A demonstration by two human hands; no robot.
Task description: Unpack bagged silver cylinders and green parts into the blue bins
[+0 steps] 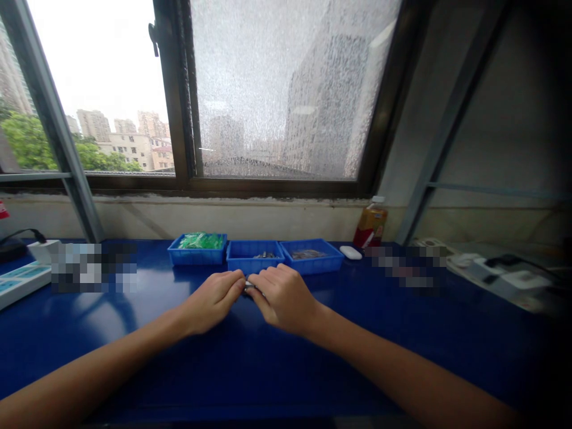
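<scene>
My left hand (213, 300) and my right hand (282, 296) rest on the blue table (250, 363), fingertips meeting at the middle. Both are curled, pinching a small silvery metal part (249, 286) between them; most of it is hidden by the fingers. Just beyond the hands stand three blue trays in a row: the left tray (196, 255) holds green pieces, the middle tray (254, 259) and the right tray (311, 261) hold small dark metal parts.
A bottle with an orange label (370, 224) and a small white object (351, 252) stand right of the trays. A white power strip (20, 281) lies far left, white devices (491, 274) far right. A window fills the wall behind.
</scene>
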